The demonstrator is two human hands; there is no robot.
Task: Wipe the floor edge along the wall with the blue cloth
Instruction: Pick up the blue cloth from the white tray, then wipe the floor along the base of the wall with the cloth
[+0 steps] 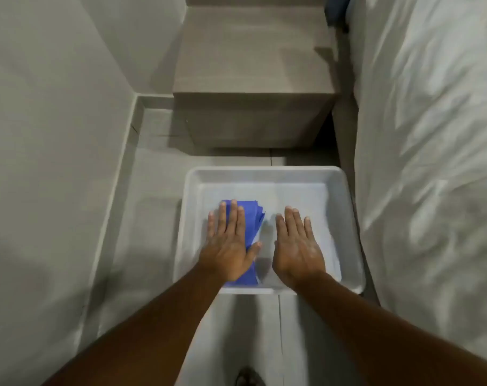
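A: What is the biggest thing you see?

B: The wall [47,162]. It is grey and runs down the left side, far from the white tray [267,171]. The bed [431,162] is big too. It has a white crumpled sheet and sits just beside the tray, on the tray's right.

A: What is behind the tray?

B: A brown box-shaped cabinet [253,79]. It stands on the floor [153,218] past the far rim of the tray. The floor is made of grey tiles, and the tray sits right on it. The floor edge [125,168] where the tiles meet the wall is off to the left of the tray, with bare tile between them.

A: Where is the blue cloth?

B: The blue cloth [252,215] is inside the tray, in its left half. It looks folded.

A: What are the hands doing?

B: The left hand [231,246] lies flat on top of the cloth, palm down. Its fingers are straight and spread a little, so it presses the cloth but does not grab it. The right hand [298,249] is flat too, over the tray's middle, just beside the cloth. Its fingers are straight and hold nothing. I cannot tell if it touches the tray bottom.

A: Anything small?

B: A foot [249,377] peeks in near the bottom edge, on the floor below the tray.
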